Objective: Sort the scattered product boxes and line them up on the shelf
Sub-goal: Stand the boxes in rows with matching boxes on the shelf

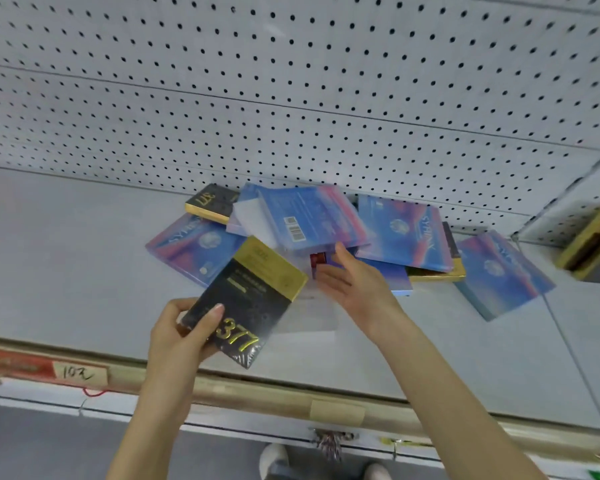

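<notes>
While the boxes lie jumbled on the white shelf [66,271], a person's left hand [179,337] grips one black-and-gold box [246,299] by its lower end, held above the shelf's front. The right hand [354,282] — fingers straight, holding nothing — reaches toward the blue boxes [402,233] heaped by the pegboard [291,81]. Sorting looks barely begun — no tidy row shows, and a stray blue box [499,271] lies apart at right.
</notes>
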Demonstrator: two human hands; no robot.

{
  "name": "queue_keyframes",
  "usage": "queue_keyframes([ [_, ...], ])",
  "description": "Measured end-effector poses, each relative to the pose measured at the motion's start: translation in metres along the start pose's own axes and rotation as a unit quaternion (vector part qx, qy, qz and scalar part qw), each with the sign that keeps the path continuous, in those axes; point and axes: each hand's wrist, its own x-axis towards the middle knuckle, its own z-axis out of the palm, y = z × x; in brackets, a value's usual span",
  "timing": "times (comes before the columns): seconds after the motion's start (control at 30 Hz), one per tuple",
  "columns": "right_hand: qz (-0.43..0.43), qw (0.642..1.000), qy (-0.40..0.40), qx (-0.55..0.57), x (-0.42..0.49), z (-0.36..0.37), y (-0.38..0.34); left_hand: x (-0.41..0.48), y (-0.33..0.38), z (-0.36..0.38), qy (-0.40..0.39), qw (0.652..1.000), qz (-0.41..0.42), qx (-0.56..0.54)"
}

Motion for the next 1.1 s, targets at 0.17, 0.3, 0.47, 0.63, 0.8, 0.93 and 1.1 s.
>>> queue_keyframes([
  [0.17,0.017,0.991,0.012,0.131,0.035,0.025,-0.004,0.005,0.006,-0.029,0.024,0.999,-0.020,-0.036],
  [0.3,-0.016,0.990,0.028,0.140,0.038,0.024,-0.005,0.002,0.005,-0.036,-0.003,0.998,-0.031,-0.051],
  [0.47,-0.057,0.995,-0.077,0.013,-0.006,-0.023,0.001,0.001,0.010,-0.025,0.030,0.995,-0.033,-0.087],
  [0.63,-0.050,0.984,-0.129,-0.116,-0.042,-0.070,-0.001,-0.002,0.012,0.010,0.016,0.999,-0.016,-0.048],
  [0.8,-0.054,0.980,-0.074,-0.175,-0.064,-0.089,-0.004,-0.008,-0.001,0.050,-0.050,0.996,0.040,0.065],
  [0.93,-0.094,0.987,0.035,-0.125,-0.081,-0.099,-0.006,-0.026,-0.012,0.076,-0.054,0.995,0.045,0.075],
  [1.1,-0.195,0.960,0.111,-0.164,-0.106,-0.122,-0.013,-0.060,-0.016,0.109,-0.079,0.993,0.072,0.050],
])
